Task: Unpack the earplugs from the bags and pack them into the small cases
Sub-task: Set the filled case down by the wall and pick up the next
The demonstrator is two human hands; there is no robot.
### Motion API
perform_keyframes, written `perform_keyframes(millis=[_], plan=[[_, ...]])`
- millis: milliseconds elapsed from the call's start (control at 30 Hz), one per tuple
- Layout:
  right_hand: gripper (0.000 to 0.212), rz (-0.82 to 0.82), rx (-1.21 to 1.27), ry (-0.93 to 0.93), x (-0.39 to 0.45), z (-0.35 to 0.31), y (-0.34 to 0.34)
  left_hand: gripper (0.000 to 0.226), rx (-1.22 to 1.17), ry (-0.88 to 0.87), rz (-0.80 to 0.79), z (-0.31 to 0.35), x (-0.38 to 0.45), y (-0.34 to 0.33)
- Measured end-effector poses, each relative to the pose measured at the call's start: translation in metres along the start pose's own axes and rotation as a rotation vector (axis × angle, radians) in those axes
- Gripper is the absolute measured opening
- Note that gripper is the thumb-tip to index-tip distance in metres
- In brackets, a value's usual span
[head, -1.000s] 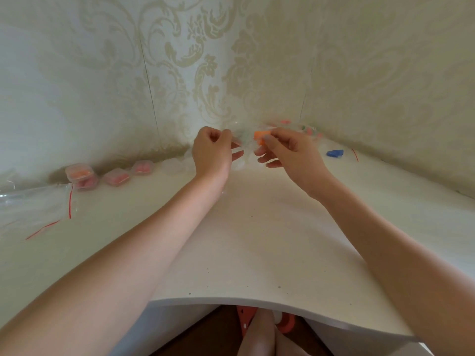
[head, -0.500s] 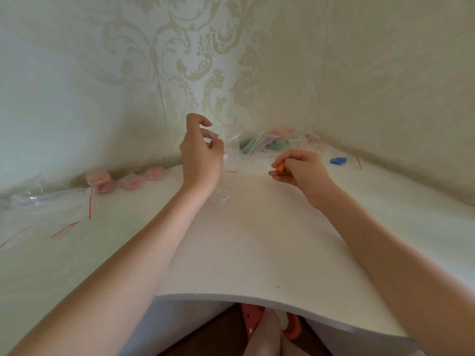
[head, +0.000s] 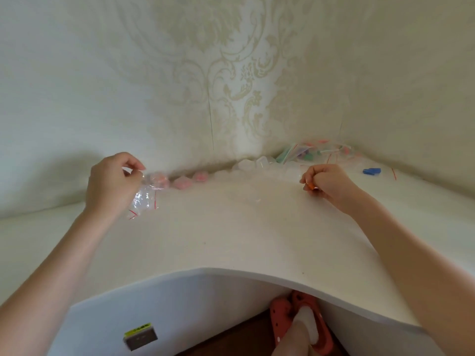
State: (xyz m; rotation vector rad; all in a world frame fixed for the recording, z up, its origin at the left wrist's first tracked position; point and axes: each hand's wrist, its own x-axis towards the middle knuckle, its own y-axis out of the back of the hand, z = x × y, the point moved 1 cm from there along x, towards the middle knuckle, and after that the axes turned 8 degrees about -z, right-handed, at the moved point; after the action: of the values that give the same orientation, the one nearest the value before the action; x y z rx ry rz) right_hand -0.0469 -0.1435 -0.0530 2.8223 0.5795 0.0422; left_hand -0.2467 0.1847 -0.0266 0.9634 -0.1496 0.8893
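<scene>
Left hand, at the middle left of the frame, has its thumb and fingertips pinched on the top edge of a small clear plastic zip bag with thin red lines. That bag hangs crumpled below the fingers, above the white curved tabletop; I cannot tell whether anything is inside it.

At the middle right of the frame, the right hand is curled into a loose fist, knuckles up, with a small orange foam earplug gripped between thumb and fingers. Only the tip of the earplug shows at the left side of the hand, low over the tabletop.

Along the back edge of the table, just right of the bag, stand three small clear plastic cases with pink or orange earplugs inside, in a row against the patterned cream wallpaper. Further right along the same edge lies a group of empty-looking small translucent cases, between the two hands as the frame shows them. In the corner at the upper right of the table sits a pile of clear zip bags holding coloured earplugs, green, pink and blue among them. Right of that pile lies a blue foam earplug on its own, with a loose red strip beside it.

At the bottom of the frame, under the table edge, a foot in a coral-red perforated slipper rests on the dark floor, and a small grey label with a yellow-green stripe sits on the white panel at lower left.
</scene>
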Motion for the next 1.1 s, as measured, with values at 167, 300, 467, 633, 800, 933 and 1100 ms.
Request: perform_keyframes(millis=[167,300,467,633,800,933,1100], plan=[[0.037,0.067,-0.113,0.093,-0.002,0.0,0.001,0.015,0.361,0.002,-0.106,-0.042,-0.004,-0.019],[0.032,0.087,-0.167,0.14,-0.003,-0.002,0.005,0.019,0.417,-0.068,0.074,-0.033,-0.004,-0.017],[0.031,0.026,-0.244,0.15,-0.008,-0.008,-0.004,0.024,0.304,-0.367,0.14,0.022,-0.01,-0.026],[0.024,-0.084,-0.492,0.164,-0.013,-0.009,-0.013,0.045,0.352,-0.871,-0.379,0.086,-0.035,-0.104],[0.029,-0.136,-0.532,0.152,-0.011,-0.008,-0.016,0.047,0.249,-0.676,-0.631,0.095,-0.033,-0.147],[0.031,-0.153,-0.554,0.171,-0.008,-0.006,-0.024,0.039,-0.001,-0.678,-0.478,0.101,-0.033,-0.154],[0.036,-0.177,-0.512,0.214,-0.011,-0.008,-0.039,0.045,-0.298,-0.575,-0.414,0.104,-0.032,-0.151]])
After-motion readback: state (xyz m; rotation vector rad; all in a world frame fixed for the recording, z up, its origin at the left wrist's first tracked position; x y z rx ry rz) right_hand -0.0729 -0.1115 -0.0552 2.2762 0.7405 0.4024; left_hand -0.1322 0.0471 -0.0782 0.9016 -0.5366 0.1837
